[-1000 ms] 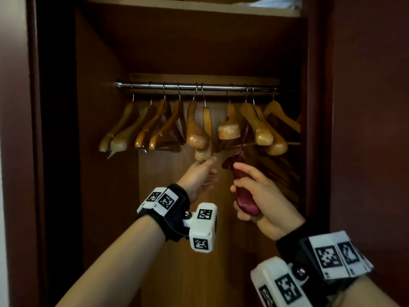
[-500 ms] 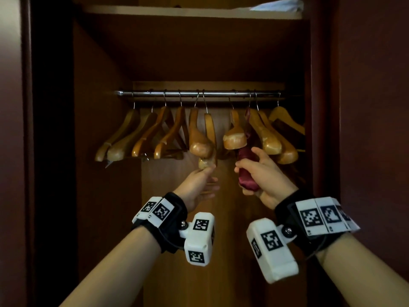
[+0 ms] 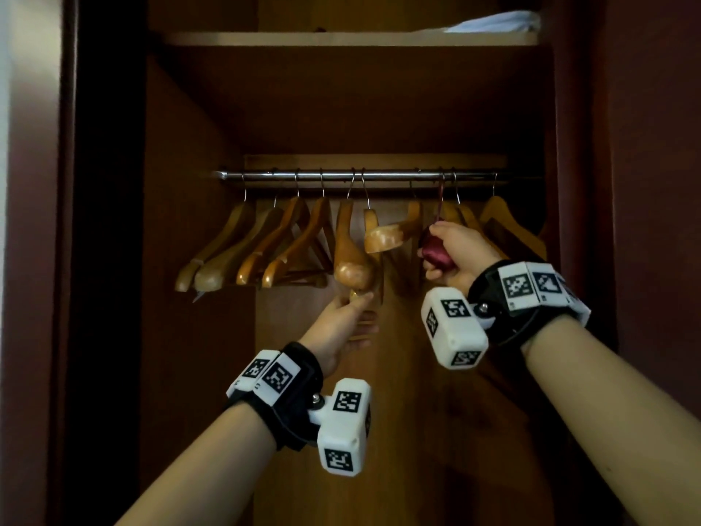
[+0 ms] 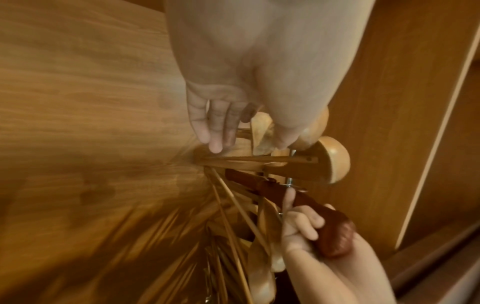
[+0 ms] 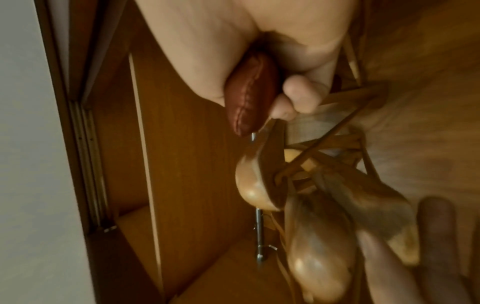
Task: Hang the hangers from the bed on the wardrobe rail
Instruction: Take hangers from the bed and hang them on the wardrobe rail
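A steel rail (image 3: 360, 175) crosses the wardrobe with several wooden hangers (image 3: 265, 252) on it. My right hand (image 3: 455, 246) grips one end of a dark red padded hanger (image 3: 436, 254), just below the rail's right part. The red hanger's thin neck (image 3: 441, 199) reaches up to the rail among the wooden hooks. In the right wrist view my fingers (image 5: 298, 94) curl round the red hanger (image 5: 249, 98). My left hand (image 3: 341, 320) is lower, with straight fingers (image 4: 215, 127) and its thumb touching the bottom end of a hanging wooden hanger (image 3: 352, 267).
A shelf (image 3: 303, 39) runs above the rail, with folded white cloth (image 3: 497, 22) at its right end. Dark wardrobe walls close in on both sides. The wooden back panel (image 3: 398, 411) lies open below the hangers. One wooden hanger (image 3: 387, 237) is swung end-on beside the red one.
My right hand has lifted the red hanger from chest height up to the rail. The left hand stays at the wooden hanger's lower end, and a neighbouring wooden hanger has swung.
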{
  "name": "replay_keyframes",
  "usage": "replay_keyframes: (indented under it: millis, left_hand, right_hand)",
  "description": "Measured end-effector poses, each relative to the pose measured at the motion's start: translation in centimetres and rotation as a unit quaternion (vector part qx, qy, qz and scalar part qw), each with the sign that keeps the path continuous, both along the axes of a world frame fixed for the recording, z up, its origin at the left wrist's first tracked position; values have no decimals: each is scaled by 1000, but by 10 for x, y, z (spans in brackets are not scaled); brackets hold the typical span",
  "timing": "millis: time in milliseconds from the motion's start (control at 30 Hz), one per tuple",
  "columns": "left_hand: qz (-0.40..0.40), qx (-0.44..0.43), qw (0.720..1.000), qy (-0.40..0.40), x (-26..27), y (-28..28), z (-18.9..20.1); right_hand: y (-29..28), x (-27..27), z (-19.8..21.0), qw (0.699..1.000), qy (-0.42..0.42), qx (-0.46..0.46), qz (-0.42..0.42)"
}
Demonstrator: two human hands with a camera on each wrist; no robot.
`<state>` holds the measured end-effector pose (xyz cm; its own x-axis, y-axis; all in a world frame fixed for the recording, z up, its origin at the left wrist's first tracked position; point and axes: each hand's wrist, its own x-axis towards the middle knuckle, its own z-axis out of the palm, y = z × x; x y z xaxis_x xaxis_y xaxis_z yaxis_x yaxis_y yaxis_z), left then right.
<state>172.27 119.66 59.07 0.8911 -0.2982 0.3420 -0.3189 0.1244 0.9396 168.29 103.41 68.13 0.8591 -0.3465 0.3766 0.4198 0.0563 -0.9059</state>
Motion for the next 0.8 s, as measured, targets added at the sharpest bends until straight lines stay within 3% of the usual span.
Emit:
replay_keyframes:
  millis: [400, 667, 800]
  left_hand:
    - [-12, -33, 999, -2, 20, 8, 7]
    - [-25, -19, 999, -7, 29, 10, 7]
    - [-44, -21, 999, -18, 34, 10, 8]
  right_hand:
    - [-22, 23, 36, 995, 52, -77, -44]
    - [-33, 23, 50, 994, 66, -93, 8]
    - [-36, 19, 56, 990, 54, -92, 91]
